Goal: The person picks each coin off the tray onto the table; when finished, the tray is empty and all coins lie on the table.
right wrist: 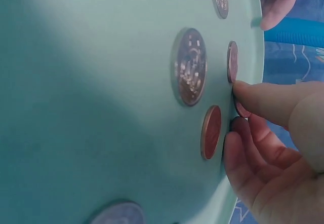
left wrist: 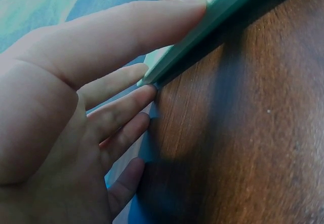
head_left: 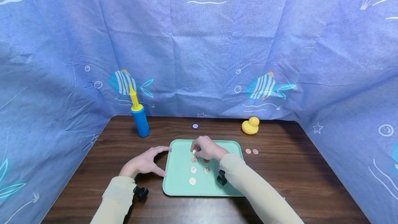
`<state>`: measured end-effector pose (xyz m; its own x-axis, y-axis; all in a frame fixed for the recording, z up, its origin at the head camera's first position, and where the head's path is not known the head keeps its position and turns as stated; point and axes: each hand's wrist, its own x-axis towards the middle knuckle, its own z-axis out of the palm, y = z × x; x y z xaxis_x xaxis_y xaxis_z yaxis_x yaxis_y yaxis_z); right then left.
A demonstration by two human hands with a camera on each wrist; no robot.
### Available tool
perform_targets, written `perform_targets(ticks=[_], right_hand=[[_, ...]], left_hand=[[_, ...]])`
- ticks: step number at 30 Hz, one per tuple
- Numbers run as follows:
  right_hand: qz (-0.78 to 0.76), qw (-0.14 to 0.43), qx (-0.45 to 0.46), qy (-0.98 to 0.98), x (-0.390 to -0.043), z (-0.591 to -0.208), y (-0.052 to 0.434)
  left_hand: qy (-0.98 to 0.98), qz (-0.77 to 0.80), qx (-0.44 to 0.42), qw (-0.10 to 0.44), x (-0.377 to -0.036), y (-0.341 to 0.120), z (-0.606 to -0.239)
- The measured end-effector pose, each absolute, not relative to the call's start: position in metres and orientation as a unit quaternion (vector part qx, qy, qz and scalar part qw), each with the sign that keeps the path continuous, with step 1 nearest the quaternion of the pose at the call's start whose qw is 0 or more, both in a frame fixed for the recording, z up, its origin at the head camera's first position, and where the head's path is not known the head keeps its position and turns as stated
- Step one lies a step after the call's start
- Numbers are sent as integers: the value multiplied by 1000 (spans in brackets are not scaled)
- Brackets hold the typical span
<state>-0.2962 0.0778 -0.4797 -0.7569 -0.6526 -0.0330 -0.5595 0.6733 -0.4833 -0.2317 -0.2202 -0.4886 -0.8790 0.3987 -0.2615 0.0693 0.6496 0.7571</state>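
Note:
My right hand (head_left: pixel 207 147) is over the upper middle of a pale green tray (head_left: pixel 177 186). It pinches a coin (right wrist: pixel 242 107) between thumb and fingertips, low at the tray's surface. Closer to me, a copper coin (head_left: pixel 194 159), a silver coin (head_left: pixel 193 169) and a pale coin (head_left: pixel 192 181) form a column. To their right lie another silver coin (head_left: pixel 206 169) and a reddish coin (right wrist: pixel 211 132), partly under the hand in the head view. My left hand (head_left: pixel 144 162) has its thumb and fingers spread along the tray's left rim, touching it.
Two copper coins (head_left: pixel 248 151) lie on the dark wooden table (head_left: pixel 298 168) right of the tray. Behind stand a blue and yellow hand pump (head_left: pixel 140 120), a poker chip (head_left: pixel 195 126) and a yellow rubber duck (head_left: pixel 250 126). A blue fish-print curtain (head_left: pixel 199 61) surrounds the table.

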Motion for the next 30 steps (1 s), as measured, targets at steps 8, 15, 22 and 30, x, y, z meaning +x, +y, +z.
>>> perform_targets(ticks=[8, 15, 22, 30], right_hand=[[-297, 111, -334, 887, -294, -479, 89], [-345, 132, -338, 865, -295, -474, 110], [-344, 123, -340, 866, -293, -465, 131], [-348, 113, -327, 871, -291, -462, 164]], left_hand=[[884, 397, 132, 208, -231, -220, -488], [887, 393, 133, 204, -231, -220, -487], [888, 393, 133, 201, -232, -220, -487], [888, 392, 129, 201, -231, -220, -490]])
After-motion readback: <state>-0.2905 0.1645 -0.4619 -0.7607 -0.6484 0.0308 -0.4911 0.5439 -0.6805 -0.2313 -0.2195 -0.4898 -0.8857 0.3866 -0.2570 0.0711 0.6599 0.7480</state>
